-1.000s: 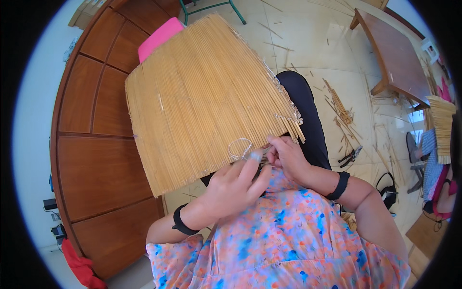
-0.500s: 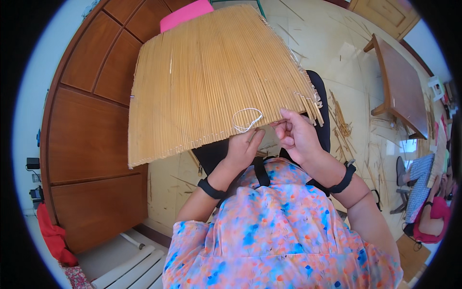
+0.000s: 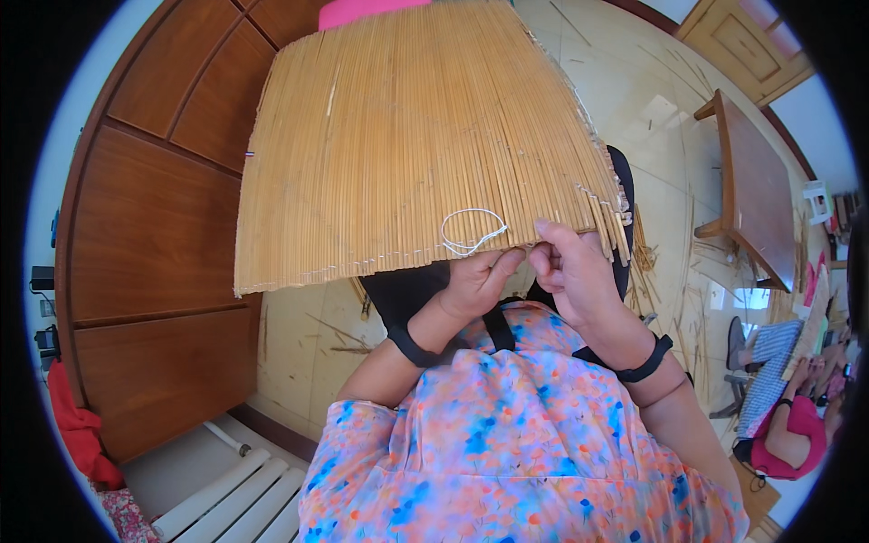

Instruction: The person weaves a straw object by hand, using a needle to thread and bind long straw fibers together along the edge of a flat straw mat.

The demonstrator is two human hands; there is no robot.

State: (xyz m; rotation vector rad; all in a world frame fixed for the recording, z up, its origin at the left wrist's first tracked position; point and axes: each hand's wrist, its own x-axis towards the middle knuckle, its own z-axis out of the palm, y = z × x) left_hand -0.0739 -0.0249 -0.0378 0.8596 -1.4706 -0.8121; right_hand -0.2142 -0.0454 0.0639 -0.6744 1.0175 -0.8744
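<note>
A wide mat of straw stalks (image 3: 398, 145), laid side by side and bound, spreads in front of me and over my lap. A loop of white string (image 3: 474, 212) rests on it by the near edge. My left hand (image 3: 482, 282) grips that edge from below; its fingers are partly hidden under the stalks and its thumb lies along the rim. Just to the right, my right hand (image 3: 576, 273) pinches the same edge, thumb on top and fingers curled beneath. Whether thread is between the fingertips is too small to make out. Several stalks stick out unevenly at the right corner.
Brown wooden cabinets (image 3: 163, 226) stand close on the left, above a white slatted radiator (image 3: 237, 493). A pink object (image 3: 371, 13) shows behind the mat. Loose stalks (image 3: 644, 249) litter the floor. To the right are a wooden table (image 3: 756, 185) and a seated person (image 3: 792, 434).
My view has shifted slightly, so the mat sits higher in it. My left thumb has bent toward my right hand, and the two hands are closer together at the edge.
</note>
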